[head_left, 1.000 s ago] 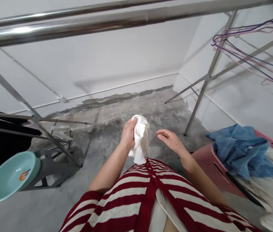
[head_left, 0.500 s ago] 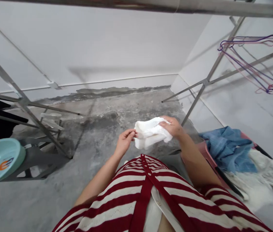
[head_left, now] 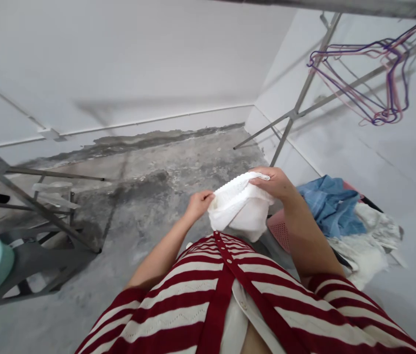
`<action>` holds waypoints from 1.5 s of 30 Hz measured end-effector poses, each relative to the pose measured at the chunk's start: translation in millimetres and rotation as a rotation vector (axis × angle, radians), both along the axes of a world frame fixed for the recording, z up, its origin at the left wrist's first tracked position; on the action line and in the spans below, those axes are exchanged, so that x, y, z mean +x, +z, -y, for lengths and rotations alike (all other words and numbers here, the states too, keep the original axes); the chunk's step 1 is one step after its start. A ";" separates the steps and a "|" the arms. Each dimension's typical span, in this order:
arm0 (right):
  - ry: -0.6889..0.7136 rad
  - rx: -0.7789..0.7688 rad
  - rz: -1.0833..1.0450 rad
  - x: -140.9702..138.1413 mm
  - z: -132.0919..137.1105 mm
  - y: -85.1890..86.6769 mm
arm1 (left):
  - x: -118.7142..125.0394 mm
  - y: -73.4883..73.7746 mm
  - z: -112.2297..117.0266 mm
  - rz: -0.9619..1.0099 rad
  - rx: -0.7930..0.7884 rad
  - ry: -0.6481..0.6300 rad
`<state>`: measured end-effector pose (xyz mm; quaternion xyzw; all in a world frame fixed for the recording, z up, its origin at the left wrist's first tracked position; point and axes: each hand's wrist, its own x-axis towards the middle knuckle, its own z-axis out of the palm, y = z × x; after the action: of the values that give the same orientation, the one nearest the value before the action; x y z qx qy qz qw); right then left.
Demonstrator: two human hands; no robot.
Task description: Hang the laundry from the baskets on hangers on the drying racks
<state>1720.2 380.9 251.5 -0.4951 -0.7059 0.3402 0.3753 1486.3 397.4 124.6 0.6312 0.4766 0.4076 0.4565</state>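
As left hand (head_left: 199,205) and right hand (head_left: 274,183) hold white cloth's (head_left: 243,209) rim, floor (head_left: 149,216) beyond

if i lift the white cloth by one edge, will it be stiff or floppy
Likely floppy: the white cloth sags in loose folds between the left hand and right hand. Probably light too, since grips at its upper edge seem enough to hold it up.
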 end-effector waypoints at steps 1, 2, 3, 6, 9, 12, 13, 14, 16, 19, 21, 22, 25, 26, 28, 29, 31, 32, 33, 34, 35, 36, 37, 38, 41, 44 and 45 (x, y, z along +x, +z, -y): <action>-0.032 0.001 -0.019 5.5 0.6 -2.1 | -7.4 5.8 -6.8 0.007 0.027 0.032; -0.059 0.004 -0.027 10.0 0.6 -4.4 | -14.0 13.6 -13.2 0.017 0.054 0.064; -0.085 0.012 -0.022 13.2 0.1 -6.9 | -19.6 22.9 -18.8 0.029 0.077 0.092; -0.150 0.052 0.047 15.5 -4.2 -14.5 | -29.1 52.7 -27.4 0.062 0.115 0.138; -0.220 0.075 0.108 12.5 -9.8 -20.1 | -34.6 77.3 -27.2 0.073 0.121 0.131; -0.245 0.043 0.090 10.3 -13.7 -20.5 | -44.2 96.7 -26.1 0.019 0.148 0.065; -0.238 0.029 0.067 10.0 -14.6 -19.0 | -48.4 103.2 -26.2 -0.026 0.165 0.034; -0.226 0.018 0.047 9.9 -15.3 -16.8 | -52.7 109.8 -26.3 -0.082 0.179 0.001; -0.204 -0.006 0.017 10.1 -16.6 -10.3 | -60.8 123.2 -26.6 -0.209 0.182 -0.061; -0.169 -0.064 -0.014 9.9 -19.1 1.8 | -69.3 139.3 -27.2 -0.399 0.153 -0.161; -0.160 -0.091 -0.050 8.7 -20.9 9.3 | -72.7 144.4 -29.2 -0.527 0.131 -0.211; -0.160 -0.097 -0.073 7.7 -21.5 12.4 | -73.9 144.9 -30.9 -0.576 0.120 -0.209; -0.161 -0.102 -0.119 5.4 -20.9 18.0 | -76.7 140.0 -38.0 -0.562 0.105 -0.106; -0.153 -0.106 -0.113 5.2 -19.7 18.4 | -77.0 137.2 -40.2 -0.498 0.107 -0.070; -0.083 -0.141 -0.065 6.8 -16.1 17.6 | -76.1 132.3 -42.9 -0.345 0.110 -0.028; -0.018 -0.176 -0.026 8.4 -13.9 16.4 | -74.8 130.8 -42.9 -0.278 0.108 -0.020; 0.125 -0.255 0.076 12.9 -9.5 13.5 | -71.3 130.7 -40.8 -0.173 0.085 -0.019; 0.162 -0.275 0.128 15.3 -7.8 12.3 | -69.5 131.9 -39.2 -0.131 0.061 -0.022; 0.157 -0.273 0.167 17.2 -6.5 11.4 | -68.2 133.6 -37.6 -0.102 0.033 -0.025; 0.117 -0.257 0.182 18.6 -5.7 11.0 | -67.7 135.2 -36.1 -0.092 0.006 -0.031; 0.060 -0.239 0.168 19.0 -5.1 10.8 | -67.9 136.3 -35.0 -0.109 -0.007 -0.037; 0.001 -0.228 0.127 18.4 -4.6 10.6 | -68.9 136.3 -34.0 -0.157 -0.003 -0.052; -0.051 -0.223 0.071 16.7 -3.9 9.9 | -70.4 134.6 -33.2 -0.230 0.021 -0.078; -0.093 -0.217 0.018 14.0 -2.7 8.2 | -72.3 130.8 -32.3 -0.318 0.062 -0.109; -0.184 -0.154 -0.032 2.3 3.5 -7.6 | -77.7 106.7 -29.7 -0.597 0.165 -0.192; -0.237 -0.124 -0.009 -11.0 12.7 -38.8 | -80.8 70.4 -26.6 -0.825 0.111 -0.129; -0.241 -0.144 -0.022 -15.2 16.5 -50.2 | -81.3 58.1 -25.0 -0.856 0.113 -0.092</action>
<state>1705.0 364.4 201.3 -0.5984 -0.6109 0.3477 0.3845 1404.9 422.4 182.7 0.7879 0.5711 0.1137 0.2002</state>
